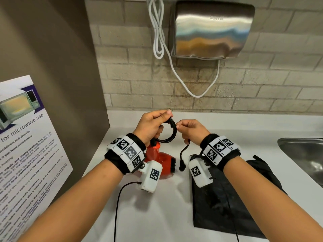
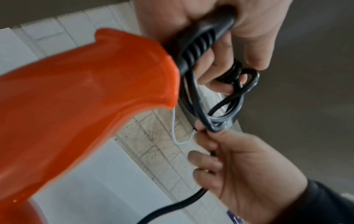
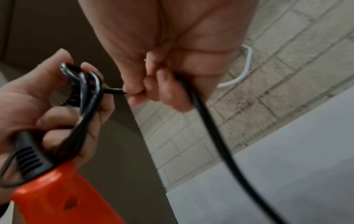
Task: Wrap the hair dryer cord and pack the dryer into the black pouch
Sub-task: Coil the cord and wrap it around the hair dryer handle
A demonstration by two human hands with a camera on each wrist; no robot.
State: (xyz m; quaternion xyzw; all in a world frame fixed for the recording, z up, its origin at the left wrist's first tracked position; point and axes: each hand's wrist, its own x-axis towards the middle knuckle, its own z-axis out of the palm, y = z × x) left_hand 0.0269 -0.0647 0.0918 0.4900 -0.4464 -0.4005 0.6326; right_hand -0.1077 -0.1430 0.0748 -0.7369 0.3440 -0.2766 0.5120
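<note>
While the cord is only part coiled, the entries stand as follows.

Left hand (image 1: 151,124): clenched round the gathered loops of the cord (image 1: 170,135) at their top; judged to serve as the fixed former, so the turns keep one shape.

Right hand (image 1: 192,131): pinching the free run of cord just beside the loops, fingertips curled on it; judged to be feeding the next turn across to the left hand.

Plug (image 1: 182,166): hanging free below the right hand on a short tail, clear of the counter (image 1: 227,130); little cord appears left to wind.

Hair dryer (image 1: 161,161): orange, hanging below the left hand, above the counter's left part. Whether its body touches the surface cannot be told.

Dryer axis: handle upright, its cord end topmost by the left hand; barrel roughly level, its dark end facing right toward the plug.

Coil axis: loops stand on edge, hanging down from the left hand.

Pouch (image 1: 227,206): black, lying flat on the counter under the right forearm, near the dryer; judged placed close for packing. Its opening cannot be made out.

Sink (image 1: 304,154): at the right edge, apart from the work.

Stage: wrapping nearly done; packing not begun.
</note>
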